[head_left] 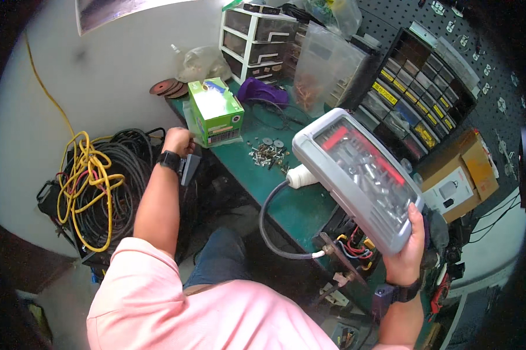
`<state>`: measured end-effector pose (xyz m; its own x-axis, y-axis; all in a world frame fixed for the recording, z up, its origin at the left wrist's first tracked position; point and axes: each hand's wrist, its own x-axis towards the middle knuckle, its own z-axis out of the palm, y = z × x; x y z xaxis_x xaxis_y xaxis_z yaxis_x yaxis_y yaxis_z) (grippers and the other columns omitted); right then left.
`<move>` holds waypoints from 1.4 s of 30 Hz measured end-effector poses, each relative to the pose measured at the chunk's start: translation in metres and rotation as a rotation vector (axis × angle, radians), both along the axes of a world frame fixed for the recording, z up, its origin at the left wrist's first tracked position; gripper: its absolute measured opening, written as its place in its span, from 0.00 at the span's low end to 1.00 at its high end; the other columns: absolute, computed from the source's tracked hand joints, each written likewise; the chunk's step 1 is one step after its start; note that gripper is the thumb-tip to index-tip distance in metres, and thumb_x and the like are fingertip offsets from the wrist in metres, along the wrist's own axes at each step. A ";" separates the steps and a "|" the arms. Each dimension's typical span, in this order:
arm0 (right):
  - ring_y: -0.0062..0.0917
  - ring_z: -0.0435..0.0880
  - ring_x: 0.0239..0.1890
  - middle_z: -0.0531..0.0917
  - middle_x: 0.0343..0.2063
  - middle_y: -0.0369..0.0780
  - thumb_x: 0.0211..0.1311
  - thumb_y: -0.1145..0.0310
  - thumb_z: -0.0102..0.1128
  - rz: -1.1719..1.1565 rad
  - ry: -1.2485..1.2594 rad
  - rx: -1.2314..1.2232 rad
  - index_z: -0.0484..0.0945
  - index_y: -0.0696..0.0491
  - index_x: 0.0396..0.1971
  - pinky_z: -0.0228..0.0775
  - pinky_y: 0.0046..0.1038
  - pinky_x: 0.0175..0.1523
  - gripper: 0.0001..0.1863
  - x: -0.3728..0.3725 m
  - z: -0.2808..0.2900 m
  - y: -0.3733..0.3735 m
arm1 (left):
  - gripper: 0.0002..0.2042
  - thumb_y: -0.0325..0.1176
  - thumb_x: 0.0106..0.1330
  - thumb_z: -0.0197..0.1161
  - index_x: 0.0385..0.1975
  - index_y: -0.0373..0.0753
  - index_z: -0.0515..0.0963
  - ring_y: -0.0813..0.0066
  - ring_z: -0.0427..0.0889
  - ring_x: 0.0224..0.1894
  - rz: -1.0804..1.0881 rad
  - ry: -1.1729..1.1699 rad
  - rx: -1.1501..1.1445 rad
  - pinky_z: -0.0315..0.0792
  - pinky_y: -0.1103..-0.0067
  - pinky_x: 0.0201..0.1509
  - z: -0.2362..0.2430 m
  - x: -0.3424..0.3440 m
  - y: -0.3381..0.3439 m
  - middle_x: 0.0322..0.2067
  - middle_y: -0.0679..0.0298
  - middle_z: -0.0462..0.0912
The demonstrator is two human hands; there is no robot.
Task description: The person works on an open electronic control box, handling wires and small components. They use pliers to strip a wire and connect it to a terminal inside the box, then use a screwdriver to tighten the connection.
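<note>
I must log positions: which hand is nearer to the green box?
Left. The left hand is right beside the green box; the right hand holds a grey case, far away.

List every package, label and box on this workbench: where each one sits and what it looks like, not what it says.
Green cardboard box: back left of the green bench, rectangular, white barcode label on its front.
Brown and white cardboard cartons: right side, stacked, rectangular.
Yellow label strips: fronts of the black drawer cabinet, small rectangles.
Grey plastic case with clear lid: held up in the right hand, red strips inside.

Screws and green box crowd the bench.
</note>
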<state>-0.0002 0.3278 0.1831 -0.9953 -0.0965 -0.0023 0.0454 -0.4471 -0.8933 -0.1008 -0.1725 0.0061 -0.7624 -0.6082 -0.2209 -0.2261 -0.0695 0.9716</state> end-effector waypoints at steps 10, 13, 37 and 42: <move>0.31 0.82 0.50 0.81 0.50 0.44 0.68 0.59 0.52 0.266 -0.024 -0.081 0.72 0.57 0.54 0.71 0.33 0.59 0.21 -0.077 -0.020 -0.111 | 0.20 0.43 0.71 0.49 0.53 0.33 0.70 0.52 0.82 0.44 -0.031 0.485 0.756 0.78 0.55 0.43 -0.042 0.016 -0.006 0.45 0.50 0.79; 0.29 0.85 0.38 0.84 0.39 0.41 0.62 0.63 0.62 0.063 -0.057 -0.127 0.77 0.59 0.44 0.79 0.32 0.44 0.17 -0.098 -0.019 -0.158 | 0.25 0.52 0.72 0.47 0.57 0.39 0.69 0.51 0.81 0.42 -0.166 0.446 0.749 0.76 0.57 0.41 -0.061 0.002 -0.006 0.47 0.52 0.79; 0.29 0.83 0.36 0.82 0.37 0.43 0.52 0.69 0.67 -0.138 -0.053 0.269 0.75 0.63 0.45 0.76 0.31 0.34 0.21 -0.168 -0.086 -0.257 | 0.34 0.58 0.65 0.60 0.59 0.34 0.69 0.62 0.79 0.45 -0.047 0.303 0.619 0.76 0.68 0.37 -0.002 0.040 0.013 0.50 0.55 0.77; 0.34 0.84 0.38 0.82 0.41 0.44 0.57 0.70 0.64 -0.067 -0.053 0.188 0.72 0.64 0.50 0.80 0.38 0.39 0.22 -0.160 -0.106 -0.258 | 0.32 0.54 0.68 0.58 0.63 0.37 0.65 0.59 0.75 0.53 -0.094 0.601 0.835 0.74 0.63 0.51 -0.041 0.039 0.010 0.56 0.55 0.73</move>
<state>-0.1604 0.0701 0.0773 -0.9975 -0.0233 -0.0665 0.0703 -0.2767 -0.9584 -0.0616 -0.1623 -0.0350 -0.9229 -0.3683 -0.1121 0.2417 -0.7810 0.5758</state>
